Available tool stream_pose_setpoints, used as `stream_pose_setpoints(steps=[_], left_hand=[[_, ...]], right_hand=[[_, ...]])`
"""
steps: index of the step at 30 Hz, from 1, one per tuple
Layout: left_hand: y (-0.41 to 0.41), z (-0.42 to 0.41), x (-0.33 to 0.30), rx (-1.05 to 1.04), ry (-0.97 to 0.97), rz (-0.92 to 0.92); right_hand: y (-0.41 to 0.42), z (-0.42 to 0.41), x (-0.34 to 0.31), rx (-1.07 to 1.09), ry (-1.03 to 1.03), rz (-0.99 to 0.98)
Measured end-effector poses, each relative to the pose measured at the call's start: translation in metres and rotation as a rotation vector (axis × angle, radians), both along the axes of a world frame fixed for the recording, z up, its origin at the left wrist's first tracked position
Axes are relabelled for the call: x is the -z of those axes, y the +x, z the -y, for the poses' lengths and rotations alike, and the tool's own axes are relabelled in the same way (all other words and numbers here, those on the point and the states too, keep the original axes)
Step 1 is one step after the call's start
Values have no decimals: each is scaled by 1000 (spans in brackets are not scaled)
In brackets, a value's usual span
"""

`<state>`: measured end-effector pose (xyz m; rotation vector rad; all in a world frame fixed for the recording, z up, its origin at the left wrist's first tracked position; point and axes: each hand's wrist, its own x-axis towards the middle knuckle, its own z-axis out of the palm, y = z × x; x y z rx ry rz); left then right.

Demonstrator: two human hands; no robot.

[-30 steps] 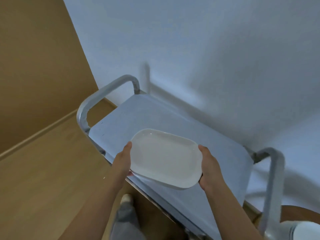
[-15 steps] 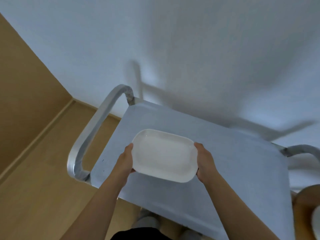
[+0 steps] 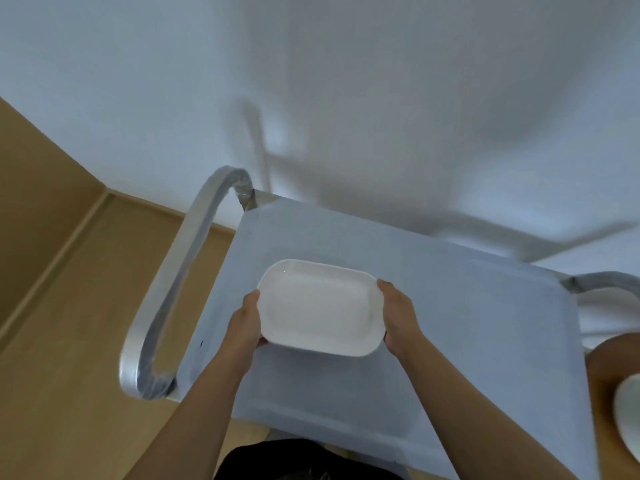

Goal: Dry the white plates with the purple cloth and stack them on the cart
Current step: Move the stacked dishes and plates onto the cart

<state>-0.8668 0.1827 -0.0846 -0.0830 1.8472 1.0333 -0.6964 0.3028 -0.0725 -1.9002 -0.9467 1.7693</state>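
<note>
A white rounded-rectangular plate (image 3: 320, 306) is held level over the left half of the cart's grey-blue top shelf (image 3: 460, 317). My left hand (image 3: 246, 323) grips its left edge, thumb on the rim and fingers underneath. My right hand (image 3: 398, 315) grips its right edge the same way. I cannot tell whether the plate touches the shelf. The purple cloth is not in view.
A metal handle (image 3: 173, 289) loops off the cart's left end, and another handle (image 3: 606, 280) shows at the right end. The white wall stands right behind the cart. At the right edge is a brown round table (image 3: 606, 368) with another white plate (image 3: 628, 417).
The view has swung so the cart's shelf lies squarely in front. Both hands have carried the plate from the shelf's near edge to over its left-middle part.
</note>
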Motion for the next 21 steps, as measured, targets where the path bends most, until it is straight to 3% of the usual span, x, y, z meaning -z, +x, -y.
stream_pose_setpoints(steps=[9,16,21], left_hand=[[3,4,3,75,-33,-78],[10,6,-15,460,-88,-760],[54,-12,-30,801,67,-897]], right_hand=[[2,4,13,-40,20,0],[30,14,7,-276,275,192],[86,20,-4,-608,510,547]])
